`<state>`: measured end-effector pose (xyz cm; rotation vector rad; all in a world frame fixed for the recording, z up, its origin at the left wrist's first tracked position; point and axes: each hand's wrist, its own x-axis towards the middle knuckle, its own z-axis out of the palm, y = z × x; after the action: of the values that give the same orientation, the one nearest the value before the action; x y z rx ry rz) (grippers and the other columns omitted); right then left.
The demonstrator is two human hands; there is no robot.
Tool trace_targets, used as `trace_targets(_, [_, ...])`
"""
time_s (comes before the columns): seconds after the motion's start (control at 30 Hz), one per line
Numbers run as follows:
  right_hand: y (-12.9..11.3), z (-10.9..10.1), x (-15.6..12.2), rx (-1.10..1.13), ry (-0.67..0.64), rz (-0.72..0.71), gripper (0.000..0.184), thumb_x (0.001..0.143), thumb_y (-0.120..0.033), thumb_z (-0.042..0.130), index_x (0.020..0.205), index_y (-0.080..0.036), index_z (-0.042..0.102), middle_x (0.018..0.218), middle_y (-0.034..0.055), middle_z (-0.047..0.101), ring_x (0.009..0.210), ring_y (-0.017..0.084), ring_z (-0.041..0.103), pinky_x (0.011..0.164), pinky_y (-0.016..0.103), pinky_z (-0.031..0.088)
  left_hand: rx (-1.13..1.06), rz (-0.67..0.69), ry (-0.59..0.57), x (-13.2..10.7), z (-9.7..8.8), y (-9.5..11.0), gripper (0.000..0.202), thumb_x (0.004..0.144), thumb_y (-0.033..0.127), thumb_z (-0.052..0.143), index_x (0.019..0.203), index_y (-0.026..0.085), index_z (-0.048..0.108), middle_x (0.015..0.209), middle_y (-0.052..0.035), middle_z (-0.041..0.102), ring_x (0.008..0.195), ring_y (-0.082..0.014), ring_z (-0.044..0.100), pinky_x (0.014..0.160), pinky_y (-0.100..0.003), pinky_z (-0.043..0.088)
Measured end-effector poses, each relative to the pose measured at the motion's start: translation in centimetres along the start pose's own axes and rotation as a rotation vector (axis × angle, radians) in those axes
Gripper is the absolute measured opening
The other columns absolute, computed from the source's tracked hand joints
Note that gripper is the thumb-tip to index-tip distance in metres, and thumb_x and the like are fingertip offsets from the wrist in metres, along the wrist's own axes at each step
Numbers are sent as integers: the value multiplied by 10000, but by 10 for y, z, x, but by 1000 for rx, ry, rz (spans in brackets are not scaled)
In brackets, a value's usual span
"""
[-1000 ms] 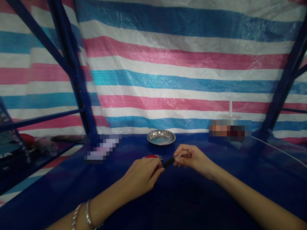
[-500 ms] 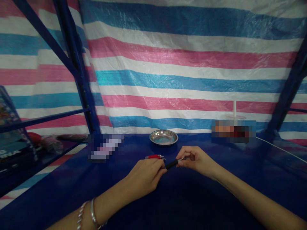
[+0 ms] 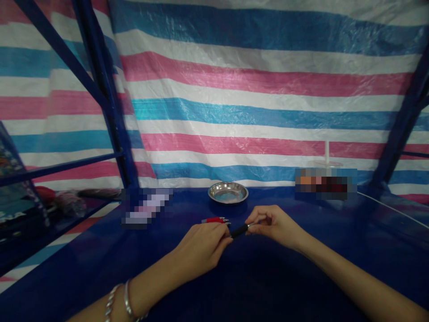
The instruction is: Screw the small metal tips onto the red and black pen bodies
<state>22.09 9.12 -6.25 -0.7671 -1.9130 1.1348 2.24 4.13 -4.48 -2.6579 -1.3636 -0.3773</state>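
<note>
Between my two hands a black pen (image 3: 239, 231) is held just above the blue tabletop. Its left end is pinched by my left hand (image 3: 209, 243), which is closed and seen from the back. The fingertips of my right hand (image 3: 271, 224) close on the pen's other end, where a bit of silver metal shows. Just beyond my left hand lie red pens (image 3: 216, 220) with silver tips, partly covered by that hand. Farther back stands a shallow round steel dish (image 3: 228, 193); what is in it, if anything, I cannot make out.
A blurred-out flat item (image 3: 147, 208) lies at the table's left. On the right stands a blurred-out cup (image 3: 325, 181) with a white straw, beside a white cord (image 3: 392, 208). Blue metal posts (image 3: 109, 103) and a striped plastic sheet (image 3: 261, 82) bound the table (image 3: 268, 286).
Hardly anything differs. The view has shifted very slightly, while both hands stay on the black pen in almost the same place.
</note>
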Motion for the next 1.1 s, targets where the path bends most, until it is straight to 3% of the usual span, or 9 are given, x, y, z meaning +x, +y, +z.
trace_targets(0.37, [2,1,1,-80,1,-36,314,749,-421,503,686,-114,524,604,42,598,517,82,518,506,198,395,-17,0,34,0,1,0,183,836,264,350,801,179,508,787,2,581,679,-94,528,591,-188,355])
trace_targets(0.6, [0,1,1,49,10,-31,315,740,-384,528,889,-108,501,645,35,609,528,89,551,515,201,413,-20,-8,39,1,0,-2,179,837,262,348,802,182,504,806,4,586,694,-97,532,602,-189,355])
trace_targets(0.77, [1,0,1,129,-21,-38,311,682,-350,602,854,-113,499,670,35,613,552,96,561,572,234,439,-30,-13,59,2,2,-3,188,839,259,345,798,178,509,795,4,582,677,-90,528,596,-186,356])
trace_targets(0.97, [1,0,1,-28,-1,-52,270,731,-376,541,720,-107,522,637,39,586,532,82,530,523,205,411,-33,-13,50,2,0,-2,184,833,258,353,801,178,515,798,0,583,682,-95,534,594,-189,364])
trace_targets(1.1, [2,-1,3,-71,22,-56,275,741,-382,525,854,-131,519,644,23,584,546,85,528,519,195,407,-41,-7,66,3,1,-3,188,832,258,355,802,174,521,803,-3,584,678,-93,536,598,-187,368])
